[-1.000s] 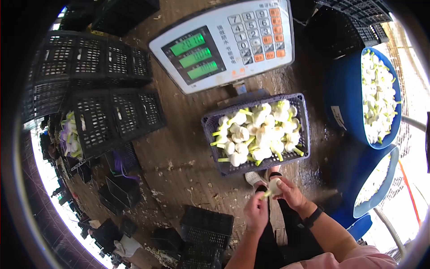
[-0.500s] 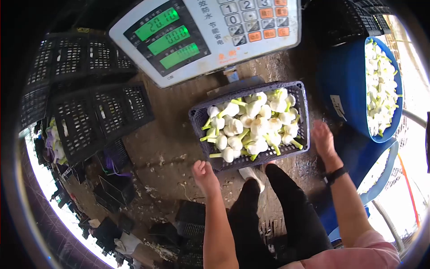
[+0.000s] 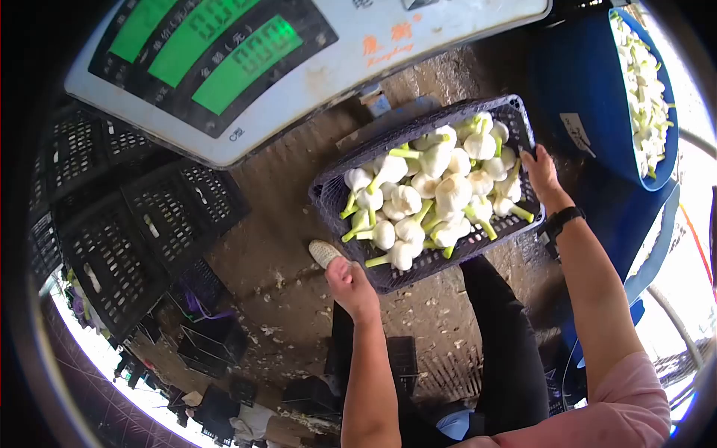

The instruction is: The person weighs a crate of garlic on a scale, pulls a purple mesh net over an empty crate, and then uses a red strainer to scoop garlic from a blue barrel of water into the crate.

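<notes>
A dark plastic crate (image 3: pixel 340 243) full of white garlic bulbs (image 3: pixel 452 193) with short green stems is at the centre, below the scale's display. My right hand (image 3: pixel 542 173) is at the crate's right end, its fingers bent over the rim. At the lower left corner, my left hand (image 3: pixel 352 287) is closed, touching or very near the crate; what its fingers hold is partly hidden. The white scale head (image 3: pixel 314 78) with green lit digits fills the top left.
Black perforated crates (image 3: pixel 112 261) are stacked at the left. Blue tubs (image 3: pixel 597 97) stand at the right, the upper one holding more garlic. A shoe (image 3: pixel 323 252) is on the dirty floor (image 3: pixel 261 224). Dark boxes (image 3: pixel 213 347) lie at the lower left.
My right hand has reached the crate's right end and closed on it. The crate appears larger and more tilted. The scale head looms closer, and one foot has moved left.
</notes>
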